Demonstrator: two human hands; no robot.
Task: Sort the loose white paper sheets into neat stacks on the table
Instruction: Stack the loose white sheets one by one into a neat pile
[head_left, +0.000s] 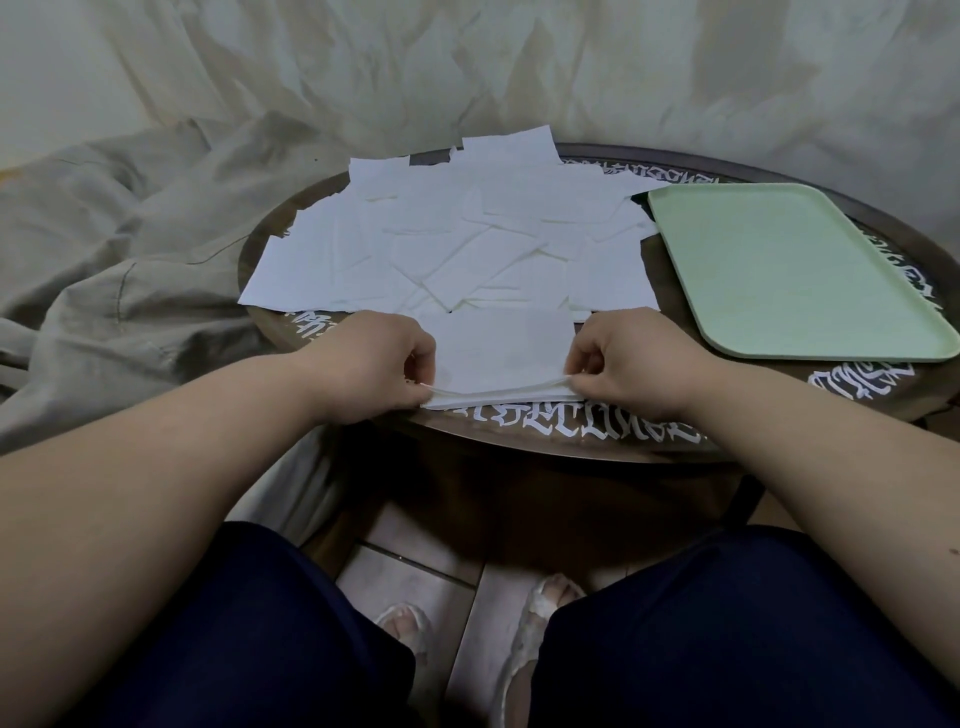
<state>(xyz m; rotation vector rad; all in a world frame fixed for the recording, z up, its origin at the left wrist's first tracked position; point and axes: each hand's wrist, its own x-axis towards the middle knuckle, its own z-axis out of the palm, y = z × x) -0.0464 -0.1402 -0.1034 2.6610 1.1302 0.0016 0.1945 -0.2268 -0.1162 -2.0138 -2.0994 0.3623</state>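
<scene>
A small stack of white paper sheets (498, 358) lies at the near edge of the round dark table (571, 441). My left hand (374, 364) pinches the stack's left near corner, fingers curled. My right hand (634, 358) pinches its right near corner the same way. The near edge of the stack is lifted slightly between the two hands. Behind the stack, several loose white sheets (457, 239) lie scattered and overlapping across the middle and far side of the table.
A pale green tray (789, 270) sits on the right side of the table. Crumpled beige cloth (130, 249) covers the area left of and behind the table. My knees and feet are below the table's near edge.
</scene>
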